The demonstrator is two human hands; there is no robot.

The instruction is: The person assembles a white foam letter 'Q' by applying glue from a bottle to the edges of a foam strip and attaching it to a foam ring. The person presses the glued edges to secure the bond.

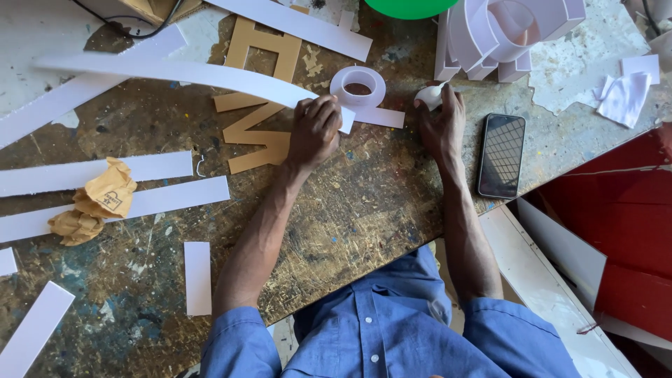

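long white strip (pixel 175 72), bent in a shallow arc, runs out to the left from the left hand (pixel 315 129), whose fingers are clenched around its near end. the right hand (pixel 441 122) pinches a small crumpled white scrap (pixel 429 95) at its fingertips. between the two hands sits a roll of clear tape (pixel 358 85). just right of the right hand lies a dark phone (pixel 502 155); tan cardboard letters (pixel 259 105) lie under the left hand.

Left hand (pixel 315 129) gripping white strip (pixel 175 72), tape roll (pixel 358 85)
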